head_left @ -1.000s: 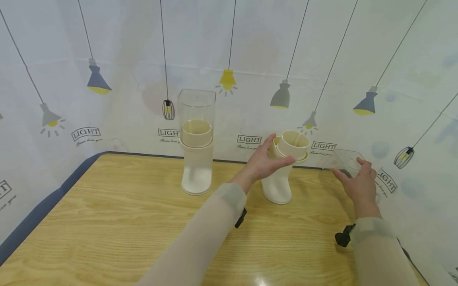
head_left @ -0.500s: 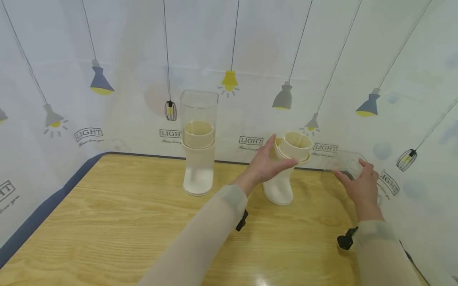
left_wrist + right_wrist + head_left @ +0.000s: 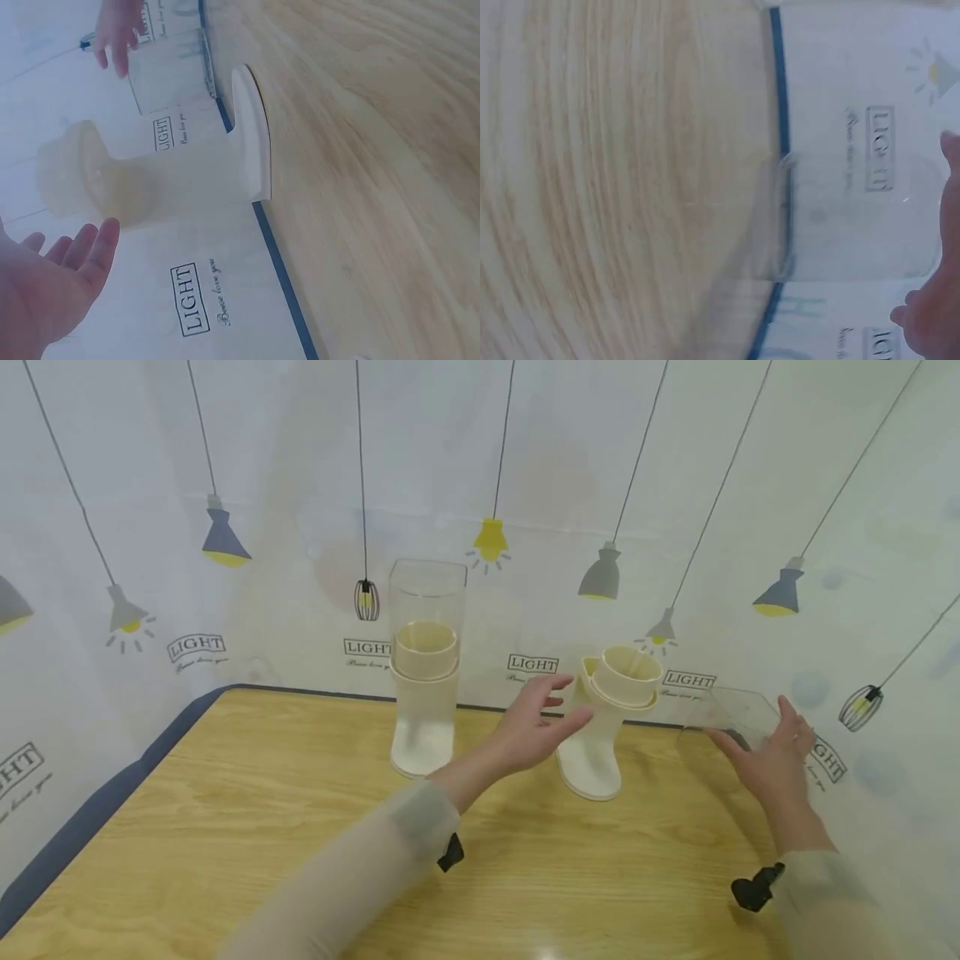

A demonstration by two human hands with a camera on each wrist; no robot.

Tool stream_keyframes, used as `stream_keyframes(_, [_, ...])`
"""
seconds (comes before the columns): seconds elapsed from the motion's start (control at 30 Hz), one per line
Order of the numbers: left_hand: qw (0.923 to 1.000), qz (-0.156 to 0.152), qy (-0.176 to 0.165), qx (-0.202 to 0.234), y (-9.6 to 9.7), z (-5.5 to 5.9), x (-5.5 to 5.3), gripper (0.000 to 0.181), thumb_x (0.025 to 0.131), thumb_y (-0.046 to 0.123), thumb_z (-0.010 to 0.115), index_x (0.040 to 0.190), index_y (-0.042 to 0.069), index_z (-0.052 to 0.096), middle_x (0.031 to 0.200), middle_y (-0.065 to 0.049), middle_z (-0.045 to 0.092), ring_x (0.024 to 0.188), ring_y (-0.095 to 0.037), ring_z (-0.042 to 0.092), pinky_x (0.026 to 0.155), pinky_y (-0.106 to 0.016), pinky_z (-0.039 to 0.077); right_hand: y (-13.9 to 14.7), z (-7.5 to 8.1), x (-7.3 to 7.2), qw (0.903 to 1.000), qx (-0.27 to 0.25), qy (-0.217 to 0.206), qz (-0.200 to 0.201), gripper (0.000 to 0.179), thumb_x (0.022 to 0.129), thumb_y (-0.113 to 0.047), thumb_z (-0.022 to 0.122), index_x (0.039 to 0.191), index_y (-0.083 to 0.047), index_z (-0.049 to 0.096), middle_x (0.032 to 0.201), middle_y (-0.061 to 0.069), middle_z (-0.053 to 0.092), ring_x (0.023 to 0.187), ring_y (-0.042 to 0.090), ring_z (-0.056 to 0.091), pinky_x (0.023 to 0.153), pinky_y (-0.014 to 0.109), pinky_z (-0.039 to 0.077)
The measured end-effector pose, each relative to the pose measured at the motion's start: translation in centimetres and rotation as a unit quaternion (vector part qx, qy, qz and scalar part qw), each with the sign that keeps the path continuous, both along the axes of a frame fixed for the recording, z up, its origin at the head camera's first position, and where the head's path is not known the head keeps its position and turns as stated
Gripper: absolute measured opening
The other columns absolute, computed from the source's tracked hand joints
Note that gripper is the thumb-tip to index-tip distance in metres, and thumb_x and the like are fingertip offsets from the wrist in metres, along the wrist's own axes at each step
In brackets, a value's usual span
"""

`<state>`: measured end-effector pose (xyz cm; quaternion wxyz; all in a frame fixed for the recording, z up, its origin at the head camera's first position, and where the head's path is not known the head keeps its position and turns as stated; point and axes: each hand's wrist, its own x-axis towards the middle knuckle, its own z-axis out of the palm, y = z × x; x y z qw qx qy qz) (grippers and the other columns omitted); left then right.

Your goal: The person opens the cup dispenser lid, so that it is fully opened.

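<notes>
A white stand (image 3: 591,756) with a curved foot and a cream round collar (image 3: 628,683) on top is upright on the wooden table. Just to its left is my left hand (image 3: 536,731), its fingers spread and holding nothing. The left wrist view shows these fingertips close to the underside of the collar. On the right, a clear rectangular container (image 3: 855,232) stands at the table's back edge. My right hand (image 3: 776,768) is around its top with thumb and fingers wide apart; the left wrist view has the fingers straight near the rim.
A second white stand (image 3: 424,727) is further left, topped by a clear container (image 3: 429,589) over its collar. Behind everything hangs a lamp-printed cloth (image 3: 285,568). The wooden table (image 3: 247,810) has a dark blue strip along its back and left edges.
My left hand has let go of the right-hand stand and drawn back to the left. The right hand's fingers have spread from the clear container. The head view has shifted slightly.
</notes>
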<state>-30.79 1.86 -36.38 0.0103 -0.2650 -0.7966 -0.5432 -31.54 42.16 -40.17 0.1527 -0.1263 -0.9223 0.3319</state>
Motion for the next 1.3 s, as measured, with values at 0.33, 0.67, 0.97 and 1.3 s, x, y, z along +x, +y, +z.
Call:
stream_keyframes(0.33, [0.9996, -0.013, -0.004, 0.026, -6.2, 0.4, 4.0, 0.058, 0.107, 0.044, 0.062, 0.159, 0.024, 0.045, 0.162, -0.003, 0.046, 0.146, -0.025, 0.054, 0.112, -0.049, 0.054, -4.9, 4.2, 5.3, 0.9936, -0.031, 0.106, 0.023, 0.074, 0.106, -0.04, 0.058, 0.165, -0.005, 0.029, 0.168, 0.027, 0.023, 0.15, 0.05, 0.032, 0.123, 0.065, 0.033])
stream_keyframes(0.67, [0.9983, 0.019, 0.041, 0.036, -12.4, 0.3, 7.2, 0.047, 0.107, 0.029, 0.064, 0.151, 0.019, 0.054, 0.156, -0.003, 0.057, 0.14, -0.029, 0.06, 0.104, -0.048, 0.057, -13.6, 5.2, 10.9, 0.9485, -0.015, 0.265, 0.174, 0.047, 0.096, -0.001, 0.069, 0.142, 0.0, 0.056, 0.139, -0.002, 0.055, 0.126, -0.008, 0.047, 0.107, 0.004, 0.037])
stream_keyframes(0.97, [0.9978, 0.047, 0.047, 0.009, -16.2, -0.7, 8.3, 0.046, 0.106, 0.026, 0.065, 0.149, 0.014, 0.054, 0.153, -0.009, 0.057, 0.137, -0.037, 0.062, 0.103, -0.045, 0.057, -19.8, 6.3, 12.1, 0.8951, 0.017, 0.31, 0.32, 0.05, 0.087, 0.009, 0.074, 0.134, 0.0, 0.061, 0.136, 0.011, 0.063, 0.13, 0.005, 0.055, 0.111, 0.01, 0.042])
stream_keyframes(1.3, [0.9948, 0.093, 0.04, -0.003, -19.9, -0.9, 7.1, 0.051, 0.104, 0.027, 0.071, 0.15, 0.015, 0.052, 0.154, -0.008, 0.055, 0.137, -0.034, 0.062, 0.102, -0.043, 0.058, -24.2, 7.3, 10.5, 0.9021, 0.032, 0.251, 0.349, 0.045, 0.094, -0.007, 0.075, 0.136, -0.012, 0.062, 0.139, 0.004, 0.063, 0.13, 0.019, 0.059, 0.113, 0.02, 0.044])
